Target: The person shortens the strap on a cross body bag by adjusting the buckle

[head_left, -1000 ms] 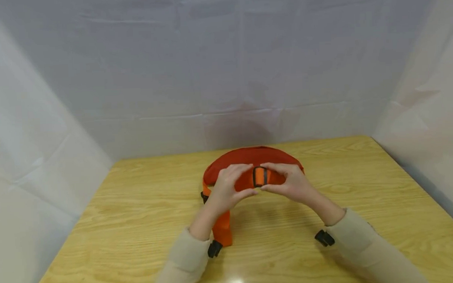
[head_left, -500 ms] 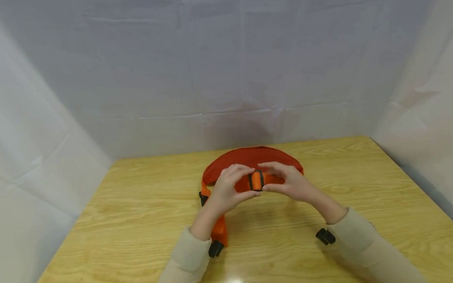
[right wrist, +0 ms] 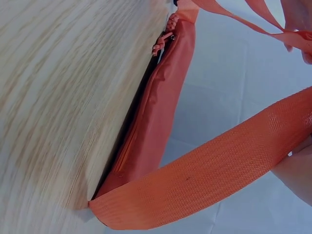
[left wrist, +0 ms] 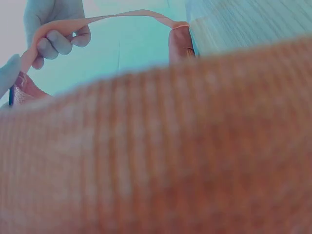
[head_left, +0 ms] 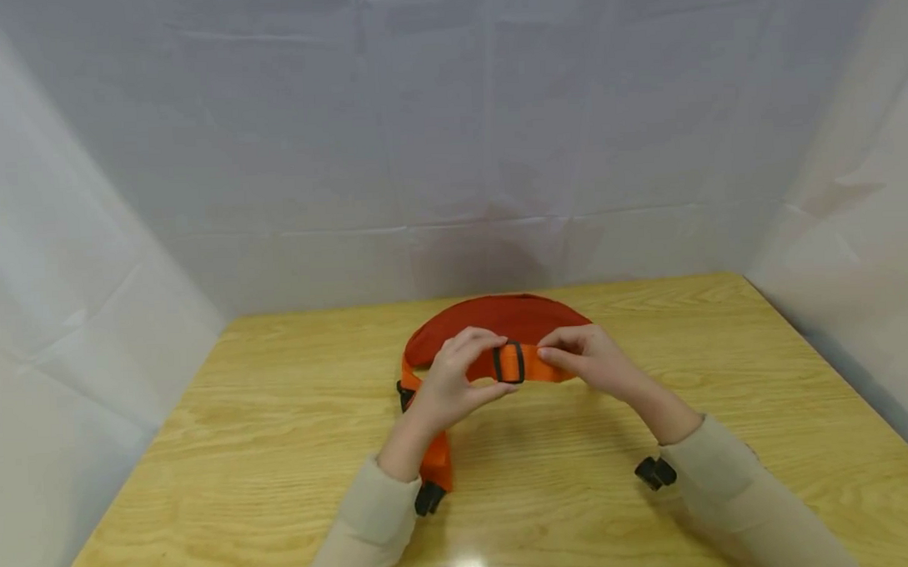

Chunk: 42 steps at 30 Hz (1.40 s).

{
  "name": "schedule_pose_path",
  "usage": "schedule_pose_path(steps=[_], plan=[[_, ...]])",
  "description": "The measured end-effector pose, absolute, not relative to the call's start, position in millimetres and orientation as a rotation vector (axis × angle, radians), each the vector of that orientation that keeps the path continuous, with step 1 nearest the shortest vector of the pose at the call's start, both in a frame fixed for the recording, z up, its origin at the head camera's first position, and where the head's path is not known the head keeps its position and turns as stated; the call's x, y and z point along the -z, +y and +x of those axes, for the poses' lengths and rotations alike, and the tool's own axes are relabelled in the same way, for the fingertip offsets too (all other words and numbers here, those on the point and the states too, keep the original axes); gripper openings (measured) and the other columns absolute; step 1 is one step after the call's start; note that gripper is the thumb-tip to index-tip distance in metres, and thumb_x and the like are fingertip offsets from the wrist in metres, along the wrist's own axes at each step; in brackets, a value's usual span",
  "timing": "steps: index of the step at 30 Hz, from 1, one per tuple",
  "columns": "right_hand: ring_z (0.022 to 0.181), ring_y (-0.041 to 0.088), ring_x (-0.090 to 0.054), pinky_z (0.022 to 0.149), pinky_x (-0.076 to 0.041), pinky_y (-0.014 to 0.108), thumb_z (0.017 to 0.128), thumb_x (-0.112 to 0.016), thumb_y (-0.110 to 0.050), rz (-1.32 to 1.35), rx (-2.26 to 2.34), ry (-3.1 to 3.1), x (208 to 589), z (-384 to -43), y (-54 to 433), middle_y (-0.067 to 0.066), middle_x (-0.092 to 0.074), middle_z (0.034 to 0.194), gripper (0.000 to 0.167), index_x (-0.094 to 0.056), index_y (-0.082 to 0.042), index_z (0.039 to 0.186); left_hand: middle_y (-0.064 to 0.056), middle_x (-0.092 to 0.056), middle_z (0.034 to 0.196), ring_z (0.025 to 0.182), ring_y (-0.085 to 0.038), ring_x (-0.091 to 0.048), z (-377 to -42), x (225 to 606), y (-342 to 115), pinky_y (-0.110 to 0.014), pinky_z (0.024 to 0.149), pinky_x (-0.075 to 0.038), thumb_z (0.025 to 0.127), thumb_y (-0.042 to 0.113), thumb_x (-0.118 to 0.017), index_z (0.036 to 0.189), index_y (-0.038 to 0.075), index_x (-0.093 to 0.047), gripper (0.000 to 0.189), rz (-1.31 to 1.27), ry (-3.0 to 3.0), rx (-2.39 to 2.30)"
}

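Observation:
A red waist bag [head_left: 500,313] lies near the table's far edge, with an orange webbing strap [head_left: 544,365] raised in front of it. My left hand [head_left: 448,384] holds the strap's black slide buckle [head_left: 520,363] by its edges, fingers above and thumb below. Just to the right, my right hand [head_left: 599,360] pinches the strap between thumb and forefinger. In the right wrist view the strap [right wrist: 204,178] runs up from one end of the bag [right wrist: 168,97]. A sleeve hides most of the left wrist view, but the right hand [left wrist: 56,34] shows at its upper left.
One black clip end [head_left: 430,498] hangs from an orange strap length by the left sleeve. Another black clip end [head_left: 655,472] lies beside the right sleeve. The wooden table [head_left: 294,422] is enclosed by pale sheeting [head_left: 329,154] behind and on both sides.
My right hand has left the slide buckle, shifted slightly right and closed in a pinch on the strap. The buckle has moved a little left. My left hand has barely moved.

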State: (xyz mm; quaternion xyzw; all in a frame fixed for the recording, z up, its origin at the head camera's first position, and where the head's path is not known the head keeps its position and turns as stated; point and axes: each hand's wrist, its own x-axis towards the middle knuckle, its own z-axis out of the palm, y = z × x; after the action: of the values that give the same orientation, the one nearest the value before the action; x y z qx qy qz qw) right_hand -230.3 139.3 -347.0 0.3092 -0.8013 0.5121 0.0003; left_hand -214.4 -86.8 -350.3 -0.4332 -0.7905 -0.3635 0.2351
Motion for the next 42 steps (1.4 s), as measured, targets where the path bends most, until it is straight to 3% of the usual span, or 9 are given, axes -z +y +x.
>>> schedule_pose_path(steps=[8,19,27,34,38,42], plan=[[0.058,0.013,-0.047,0.053,-0.042,0.025,0.087,-0.056,-0.012,0.94,-1.636,-2.513,344.4,-228.6,138.9,0.005,-0.059,0.074,0.017,-0.065,0.002,0.092,-0.008,-0.052,0.102,0.095,-0.017,-0.05,-217.2,352.9,-83.2,-0.021,0.081,-0.043,0.066,0.008,-0.078,0.106,-0.003,-0.057,0.047,-1.264,-2.116,1.07],[0.055,0.013,-0.045,0.051,-0.04,0.025,0.088,-0.056,-0.013,0.936,-1.622,-2.528,343.4,-227.3,136.2,0.005,-0.059,0.072,0.017,-0.066,0.001,0.091,-0.009,-0.052,0.099,0.092,-0.018,-0.052,-217.5,353.0,-77.3,-0.022,0.078,-0.045,0.064,0.006,-0.078,0.104,-0.004,-0.057,0.046,-1.305,-2.091,1.093],[0.075,0.015,-0.057,0.065,-0.048,0.028,0.091,-0.05,-0.007,1.21,-1.721,-2.414,344.6,-225.8,136.5,0.012,-0.061,0.093,0.021,-0.061,0.007,0.1,-0.009,-0.052,0.1,0.092,-0.017,-0.052,-216.9,353.5,-75.3,-0.025,0.078,-0.045,0.064,0.005,-0.078,0.105,-0.004,-0.057,0.047,-1.307,-2.108,1.06],[0.097,0.018,-0.054,0.078,-0.046,0.032,0.09,-0.049,-0.005,1.488,-1.718,-2.424,344.6,-228.3,143.3,0.021,-0.052,0.114,0.033,-0.049,0.011,0.12,-0.009,-0.053,0.099,0.092,-0.017,-0.052,-216.8,351.2,-79.7,-0.025,0.08,-0.045,0.062,0.005,-0.079,0.104,-0.004,-0.058,0.048,-1.287,-2.095,1.064],[0.091,0.017,-0.057,0.075,-0.048,0.032,0.091,-0.049,-0.007,1.382,-1.724,-2.492,344.1,-228.8,143.6,0.024,-0.054,0.111,0.032,-0.051,0.012,0.116,-0.01,-0.052,0.099,0.092,-0.018,-0.052,-216.6,350.3,-80.1,-0.028,0.078,-0.046,0.063,0.005,-0.079,0.105,-0.004,-0.057,0.048,-1.32,-2.091,1.084],[0.08,0.014,-0.057,0.069,-0.048,0.03,0.09,-0.051,-0.007,1.275,-1.749,-2.477,345.6,-230.0,144.4,0.015,-0.06,0.099,0.025,-0.057,0.01,0.106,-0.01,-0.052,0.099,0.092,-0.018,-0.052,-216.0,350.2,-80.2,-0.027,0.077,-0.046,0.063,0.005,-0.079,0.105,-0.004,-0.057,0.048,-1.341,-2.085,1.082]])
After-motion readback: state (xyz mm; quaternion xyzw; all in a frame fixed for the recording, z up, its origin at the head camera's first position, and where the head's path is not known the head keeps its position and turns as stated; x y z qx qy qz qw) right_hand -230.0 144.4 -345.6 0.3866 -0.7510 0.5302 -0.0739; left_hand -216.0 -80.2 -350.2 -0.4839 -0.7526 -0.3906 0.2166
